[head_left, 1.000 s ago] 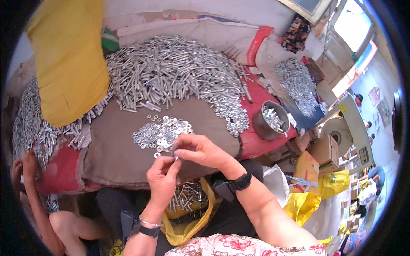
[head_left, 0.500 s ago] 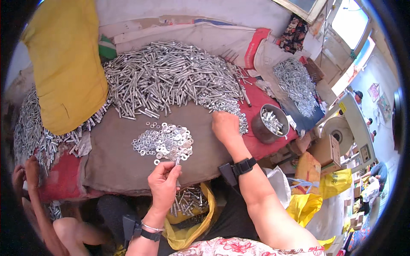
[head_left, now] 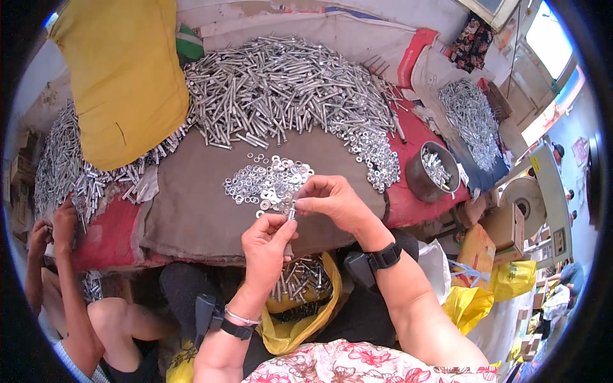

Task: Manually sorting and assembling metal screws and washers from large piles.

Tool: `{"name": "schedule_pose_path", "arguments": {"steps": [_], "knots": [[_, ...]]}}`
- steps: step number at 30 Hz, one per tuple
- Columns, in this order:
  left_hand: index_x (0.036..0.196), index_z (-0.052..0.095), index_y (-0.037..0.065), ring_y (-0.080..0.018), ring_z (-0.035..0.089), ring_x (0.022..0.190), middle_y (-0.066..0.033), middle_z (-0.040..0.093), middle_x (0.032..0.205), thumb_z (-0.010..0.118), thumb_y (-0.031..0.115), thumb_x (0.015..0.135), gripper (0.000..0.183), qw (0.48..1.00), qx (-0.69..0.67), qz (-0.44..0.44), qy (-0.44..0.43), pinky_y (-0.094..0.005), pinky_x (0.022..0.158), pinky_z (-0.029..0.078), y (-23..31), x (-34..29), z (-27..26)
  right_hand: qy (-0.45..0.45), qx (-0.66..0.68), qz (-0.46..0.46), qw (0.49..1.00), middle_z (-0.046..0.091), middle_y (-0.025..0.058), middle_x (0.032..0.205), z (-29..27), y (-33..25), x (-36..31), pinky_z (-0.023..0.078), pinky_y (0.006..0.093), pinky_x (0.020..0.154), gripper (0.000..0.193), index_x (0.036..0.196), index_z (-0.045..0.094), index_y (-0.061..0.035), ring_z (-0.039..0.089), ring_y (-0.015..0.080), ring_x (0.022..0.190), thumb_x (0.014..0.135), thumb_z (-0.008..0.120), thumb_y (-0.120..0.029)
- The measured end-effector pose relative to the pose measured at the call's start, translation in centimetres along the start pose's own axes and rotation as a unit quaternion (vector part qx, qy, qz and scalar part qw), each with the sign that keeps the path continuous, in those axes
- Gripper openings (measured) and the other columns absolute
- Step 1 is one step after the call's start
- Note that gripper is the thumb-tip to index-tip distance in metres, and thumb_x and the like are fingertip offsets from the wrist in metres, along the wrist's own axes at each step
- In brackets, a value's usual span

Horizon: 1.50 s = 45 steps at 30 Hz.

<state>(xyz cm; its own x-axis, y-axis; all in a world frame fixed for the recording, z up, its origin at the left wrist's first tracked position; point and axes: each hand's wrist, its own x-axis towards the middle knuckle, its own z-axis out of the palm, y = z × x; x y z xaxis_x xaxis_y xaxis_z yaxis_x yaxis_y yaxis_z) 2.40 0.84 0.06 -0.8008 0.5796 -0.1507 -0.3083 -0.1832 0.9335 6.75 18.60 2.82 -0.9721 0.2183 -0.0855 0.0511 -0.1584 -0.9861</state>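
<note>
My left hand (head_left: pixel 265 241) pinches a silver metal bolt (head_left: pixel 292 214) upright between thumb and fingertips, above the near edge of the padded work surface. At the bolt's top end, the fingers of my right hand (head_left: pixel 333 203) are pinched together; whatever they hold is hidden. Just beyond my hands lie flat washers (head_left: pixel 281 171) and smaller spring rings (head_left: pixel 246 184) in one low pile. A spread of nuts (head_left: pixel 378 159) lies to the right, joining a large heap of bolts (head_left: pixel 281 83) at the back.
Below my hands hangs a yellow bag (head_left: pixel 332 306) with bolts in it. A metal pot (head_left: pixel 424 182) of bolt parts stands right, near another heap of metal pieces (head_left: pixel 469 118). A yellow sack (head_left: pixel 121 83) covers bolts at left, where another person's hands (head_left: pixel 60 226) work.
My right hand has come from the nuts back to the bolt in my left hand, and its fingers now meet the bolt's top. The whole view has shifted slightly.
</note>
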Motion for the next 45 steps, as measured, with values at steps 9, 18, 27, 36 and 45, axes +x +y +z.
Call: {"name": "schedule_pose_path", "arguments": {"steps": [9, 18, 27, 36, 45], "knots": [[0.088, 0.064, 0.003, -0.0036, 0.053, 0.053, -0.0051, 0.065, 0.072, 0.068, 0.007, 0.086, 0.005, 0.998, -0.006, -0.016, -0.059, -0.0165, 0.042, 0.037, 0.6, -0.1, -0.7, -0.044, -0.094, -0.050, 0.993, 0.066, -0.0011, 0.081, -0.3, -1.3, -0.6, 0.048, 0.0212, 0.069, 0.014, 0.091, 0.068, -0.0009, 0.058, 0.0042, 0.075, 0.079, 0.073, -0.006], [0.083, 0.058, 0.004, -0.0349, 0.057, 0.065, -0.0142, 0.053, 0.072, 0.065, 0.001, 0.079, 0.009, 0.868, 0.363, 0.339, 0.015, -0.0401, 0.054, 0.045, -0.2, -0.3, -0.6, 0.029, -0.316, -0.020, 0.948, 0.059, 0.0066, 0.062, 1.7, -1.0, -1.0, 0.044, 0.0303, 0.054, 0.021, 0.087, 0.064, 0.0031, 0.054, 0.0090, 0.058, 0.083, 0.069, -0.017], [0.084, 0.064, 0.005, -0.0004, 0.047, 0.047, -0.0011, 0.063, 0.069, 0.069, 0.004, 0.083, 0.005, 0.999, -0.025, -0.011, -0.029, -0.0155, 0.040, 0.033, 1.5, -0.2, -1.3, -0.027, -0.167, -0.010, 0.986, 0.065, 0.0024, 0.077, 1.5, -2.6, -1.4, 0.049, 0.0231, 0.062, 0.015, 0.098, 0.067, 0.0030, 0.061, 0.0090, 0.067, 0.088, 0.065, -0.008], [0.088, 0.062, 0.004, -0.0011, 0.049, 0.048, -0.0036, 0.064, 0.070, 0.070, 0.005, 0.085, 0.008, 0.975, -0.159, -0.090, -0.129, -0.0138, 0.040, 0.034, 1.7, 0.3, -2.6, -0.091, -0.111, -0.031, 0.989, 0.068, 0.0026, 0.086, 0.7, -3.3, -1.2, 0.051, 0.0245, 0.073, 0.017, 0.101, 0.067, 0.0021, 0.061, 0.0079, 0.080, 0.086, 0.067, -0.006], [0.079, 0.061, 0.000, -0.0096, 0.054, 0.055, -0.0066, 0.062, 0.069, 0.068, 0.001, 0.081, 0.008, 0.926, 0.269, 0.265, -0.017, -0.0253, 0.050, 0.042, 0.4, -0.2, -1.1, -0.016, -0.246, 0.048, 0.968, 0.057, -0.0001, 0.061, 1.7, -2.1, -1.0, 0.045, 0.0268, 0.053, 0.017, 0.079, 0.064, 0.0008, 0.054, 0.0068, 0.058, 0.087, 0.065, -0.014]]}}
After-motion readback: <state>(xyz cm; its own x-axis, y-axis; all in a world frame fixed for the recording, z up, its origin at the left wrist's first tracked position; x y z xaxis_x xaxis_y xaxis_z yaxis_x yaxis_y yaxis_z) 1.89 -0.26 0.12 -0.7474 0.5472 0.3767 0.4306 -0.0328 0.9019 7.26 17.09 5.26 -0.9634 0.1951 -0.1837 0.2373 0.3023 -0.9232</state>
